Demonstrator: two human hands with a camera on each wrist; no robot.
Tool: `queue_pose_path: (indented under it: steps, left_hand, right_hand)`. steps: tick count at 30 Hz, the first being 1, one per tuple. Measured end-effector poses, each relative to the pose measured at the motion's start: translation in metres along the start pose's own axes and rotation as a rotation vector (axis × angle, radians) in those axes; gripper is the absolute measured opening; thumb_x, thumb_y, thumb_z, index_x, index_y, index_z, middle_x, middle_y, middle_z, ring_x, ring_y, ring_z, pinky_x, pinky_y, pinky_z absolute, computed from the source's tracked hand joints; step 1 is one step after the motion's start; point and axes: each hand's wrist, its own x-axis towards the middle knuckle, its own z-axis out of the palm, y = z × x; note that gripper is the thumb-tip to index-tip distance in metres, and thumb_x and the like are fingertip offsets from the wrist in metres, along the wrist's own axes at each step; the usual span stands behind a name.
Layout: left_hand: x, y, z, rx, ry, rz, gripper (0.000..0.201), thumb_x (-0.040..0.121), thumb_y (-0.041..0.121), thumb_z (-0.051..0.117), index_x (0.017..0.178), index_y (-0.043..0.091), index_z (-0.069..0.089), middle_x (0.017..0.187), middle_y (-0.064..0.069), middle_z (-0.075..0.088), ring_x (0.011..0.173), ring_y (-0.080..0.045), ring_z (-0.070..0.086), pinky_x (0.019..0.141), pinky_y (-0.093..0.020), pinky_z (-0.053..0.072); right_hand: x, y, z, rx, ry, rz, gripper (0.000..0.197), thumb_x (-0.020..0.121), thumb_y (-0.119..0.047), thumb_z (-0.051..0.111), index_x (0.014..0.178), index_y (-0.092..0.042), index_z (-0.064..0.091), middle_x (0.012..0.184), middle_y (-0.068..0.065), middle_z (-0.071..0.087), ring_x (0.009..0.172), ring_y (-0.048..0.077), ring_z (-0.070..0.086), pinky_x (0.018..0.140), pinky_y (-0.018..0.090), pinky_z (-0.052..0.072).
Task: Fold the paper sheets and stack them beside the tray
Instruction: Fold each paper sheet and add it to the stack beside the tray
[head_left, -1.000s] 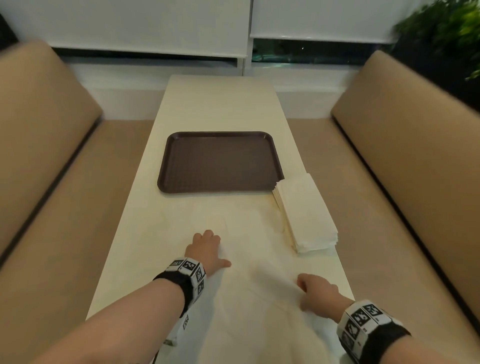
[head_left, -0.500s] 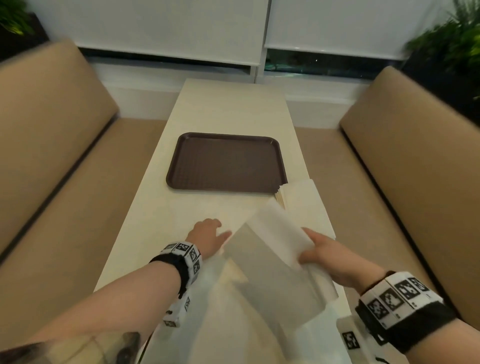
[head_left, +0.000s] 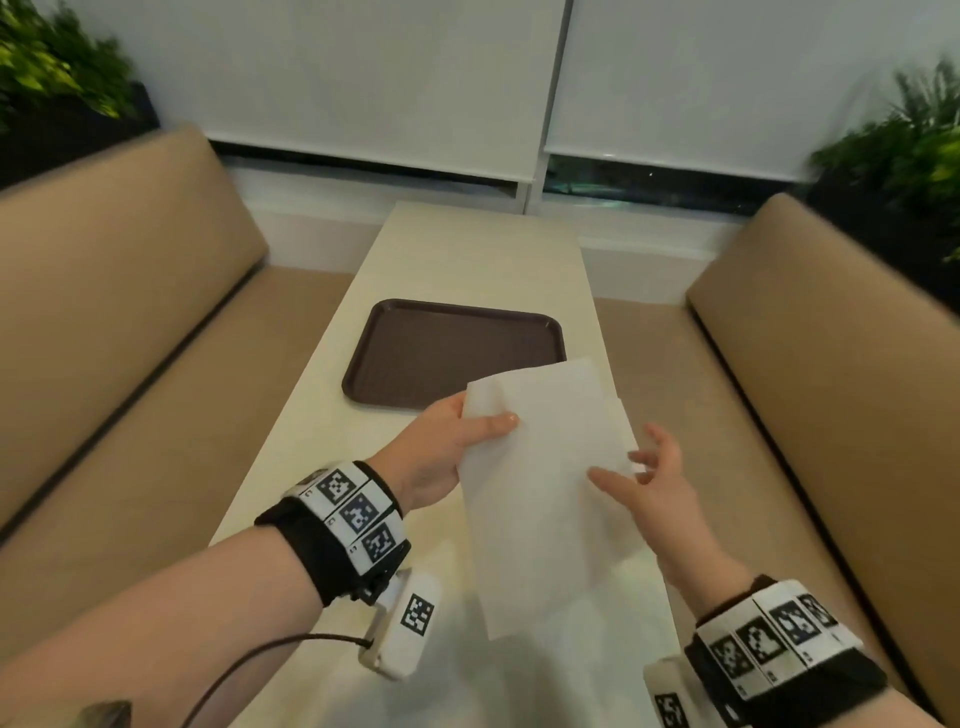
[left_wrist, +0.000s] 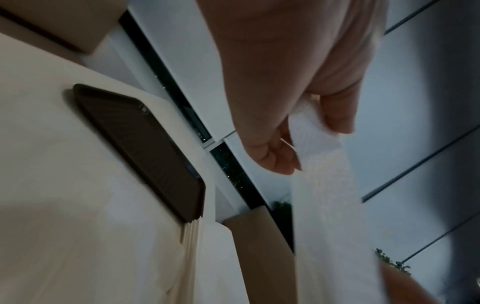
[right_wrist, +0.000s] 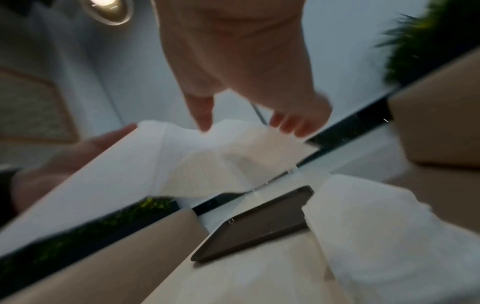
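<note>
Left hand (head_left: 441, 452) pinches folded paper sheet (head_left: 545, 483) between thumb and fingers, raised above desk (head_left: 311, 457) near brown tray (head_left: 452, 353). Right hand (head_left: 649, 483) spread, fingertips touching sheet's right edge.

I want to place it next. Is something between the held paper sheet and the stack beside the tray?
Nothing visible. The left hand holds the paper sheet in air just above the stack beside the tray.
</note>
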Motion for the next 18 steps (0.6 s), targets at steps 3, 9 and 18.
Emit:
queue_pose_path:
  steps: [3,9,18]
  left_hand:
    - [-0.003,0.007,0.009,0.002,0.021,0.048,0.021,0.090,0.009,0.059,0.110,0.012,0.063,0.107,-0.007,0.071,0.098,-0.024,0.067,0.088,-0.037,0.054]
    - [-0.008,0.011,0.016,0.121,-0.126,0.040,0.048,0.078,0.015,0.067,0.124,0.005,0.057,0.112,-0.015,0.066,0.101,-0.030,0.064,0.092,-0.045,0.052]
    - [-0.014,0.022,0.011,0.484,0.086,0.209,0.023,0.068,0.019,0.079,0.085,0.024,0.066,0.086,-0.001,0.070,0.083,-0.020,0.068,0.078,-0.044,0.057]
  right_hand:
    - [-0.005,-0.006,0.008,-0.218,0.177,-0.321,0.075,0.082,-0.036,0.071,0.145,-0.026,0.032,0.142,-0.008,0.039,0.133,0.012,0.036,0.109,0.036,0.034]
    - [-0.002,-0.013,0.030,0.210,-0.391,-0.190,0.082,0.075,-0.058,0.069,0.144,-0.029,0.036,0.135,-0.012,0.055,0.127,0.009,0.050,0.104,0.034,0.043]
    - [-0.005,-0.016,0.040,0.461,-0.547,-0.190,0.044,0.086,-0.024,0.061,0.128,-0.012,0.055,0.122,0.013,0.065,0.112,0.031,0.062,0.089,0.035,0.053]
